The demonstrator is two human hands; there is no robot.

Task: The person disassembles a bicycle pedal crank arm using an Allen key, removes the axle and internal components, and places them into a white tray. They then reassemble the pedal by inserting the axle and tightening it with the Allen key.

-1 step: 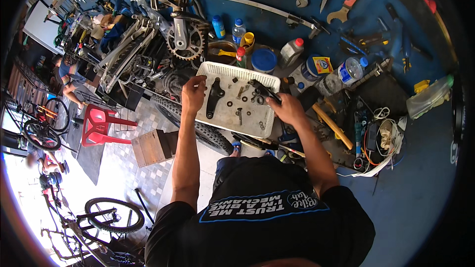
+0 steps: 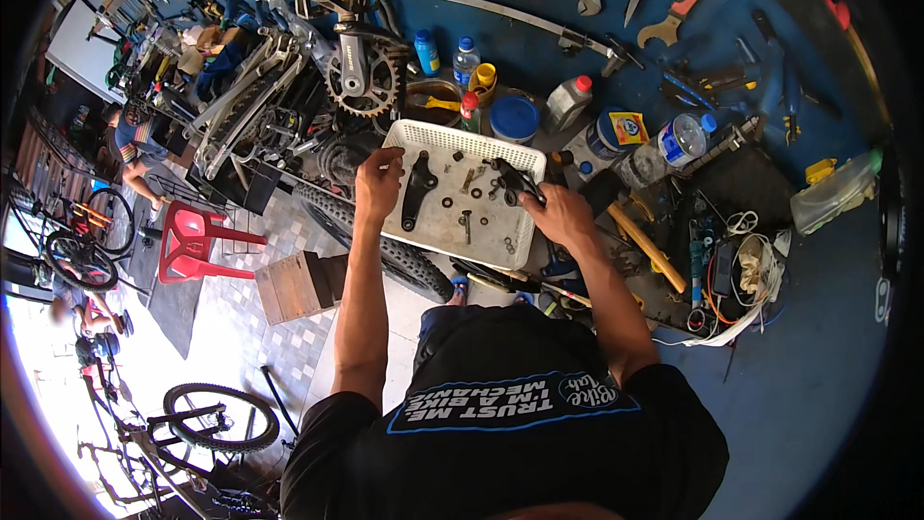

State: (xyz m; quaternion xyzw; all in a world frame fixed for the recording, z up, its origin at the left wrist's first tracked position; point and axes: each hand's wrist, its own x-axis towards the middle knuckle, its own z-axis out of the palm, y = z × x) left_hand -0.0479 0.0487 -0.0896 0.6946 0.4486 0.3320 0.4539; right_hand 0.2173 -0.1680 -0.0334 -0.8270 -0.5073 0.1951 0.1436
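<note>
My left hand (image 2: pixel 379 185) is closed at the left rim of a white plastic tray (image 2: pixel 515 252) with slotted sides. Its fingers curl over the edge. At the tray's right side my right hand (image 2: pixel 562 219) is closed on the near end of a black linkage arm (image 2: pixel 517 176), which slants over the tray's far right corner. Another black linkage arm (image 2: pixel 416 195) lies in the left part of the tray. Between the two arms are several small bolts, spacers and rings, among them a long bolt (image 2: pixel 468 227).
Behind the tray stand a blue-lidded tub (image 2: pixel 514 118), a red-capped bottle (image 2: pixel 568 101) and a crankset (image 2: pixel 354 82). A wooden-handled hammer (image 2: pixel 647 248) lies to the right. Tools hang on the blue wall. A red chair (image 2: pixel 188 241) and a wooden box (image 2: pixel 294 289) stand at left.
My right hand and the black linkage arm have shifted very slightly over the tray's right side. My left hand stays at the left rim.
</note>
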